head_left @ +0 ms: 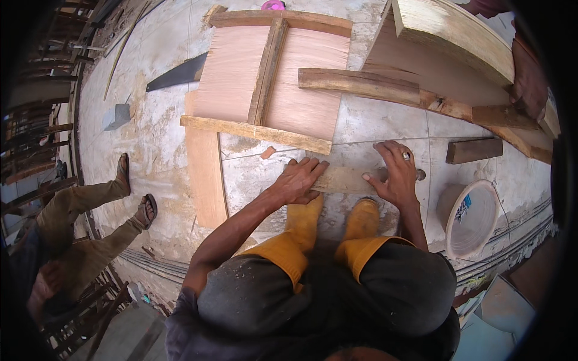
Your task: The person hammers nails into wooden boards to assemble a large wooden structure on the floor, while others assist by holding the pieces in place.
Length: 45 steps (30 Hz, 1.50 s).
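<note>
One board (342, 180), fingers (312, 166) at both ends

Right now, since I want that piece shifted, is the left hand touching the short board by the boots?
Touching. The head view shows the left hand gripping the left end of the short board, no gap between.

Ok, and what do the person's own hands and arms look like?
The left hand and right hand wear no gloves; the right has a silvery ring with a rounded stone. The forearms are bare, with a dark sleeve higher up on the left.
</note>
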Tool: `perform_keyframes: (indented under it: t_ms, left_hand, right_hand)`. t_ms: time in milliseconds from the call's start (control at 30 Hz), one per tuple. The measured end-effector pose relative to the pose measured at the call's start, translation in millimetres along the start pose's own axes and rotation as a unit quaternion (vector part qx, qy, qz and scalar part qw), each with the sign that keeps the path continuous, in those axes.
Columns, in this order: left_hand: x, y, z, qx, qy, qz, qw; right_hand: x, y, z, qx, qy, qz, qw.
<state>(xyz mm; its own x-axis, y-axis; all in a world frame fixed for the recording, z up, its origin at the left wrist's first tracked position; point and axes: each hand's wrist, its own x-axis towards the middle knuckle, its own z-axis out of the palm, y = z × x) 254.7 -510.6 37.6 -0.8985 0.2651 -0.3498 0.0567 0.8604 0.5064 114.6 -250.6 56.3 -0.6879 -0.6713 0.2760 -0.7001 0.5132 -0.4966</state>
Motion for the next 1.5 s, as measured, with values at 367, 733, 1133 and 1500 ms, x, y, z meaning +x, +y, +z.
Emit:
perform_keyframes:
  t_ms: [367, 733, 1133, 1500]
  left_hand:
    - [25, -20, -63, -0.165, 0.24, -0.088, 0.952]
    - [156, -179, -182, 0.067, 0.265, -0.344, 0.898]
    - [196, -205, -150, 0.02, 0.322, -0.264, 0.909]
    - [180, -201, -165, 0.001, 0.385, -0.264, 0.885]
  right_hand:
    - [-53, 14, 48, 0.045, -0.171, 0.1, 0.979]
    - [-31, -11, 70, 0.074, -0.246, 0.068, 0.964]
    - [-45, -40, 77, 0.038, -0.236, 0.09, 0.967]
    - [76, -32, 37, -0.003, -0.175, 0.032, 0.984]
